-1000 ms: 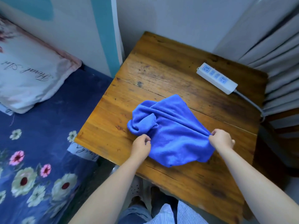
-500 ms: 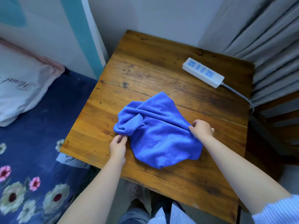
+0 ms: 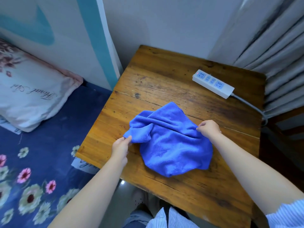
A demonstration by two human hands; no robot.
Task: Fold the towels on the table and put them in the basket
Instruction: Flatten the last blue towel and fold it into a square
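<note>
Towel (image 3: 172, 145), blue and crumpled, lies in the middle of the wooden surface (image 3: 164, 83). Left hand (image 3: 120, 146) pinches its left corner between thumb and fingers; right hand (image 3: 209, 129) grips the bunched right edge with curled fingers. A white power strip (image 3: 213, 83) lies near the far right corner, a red light at one end, its grey cable running off the right edge; no brand can be read on it. To the left, a pillow (image 3: 32, 92) with cursive script too blurred to read rests on a dark blue floral bed (image 3: 41, 162). Grey curtains (image 3: 279, 55) hang on the right.
</note>
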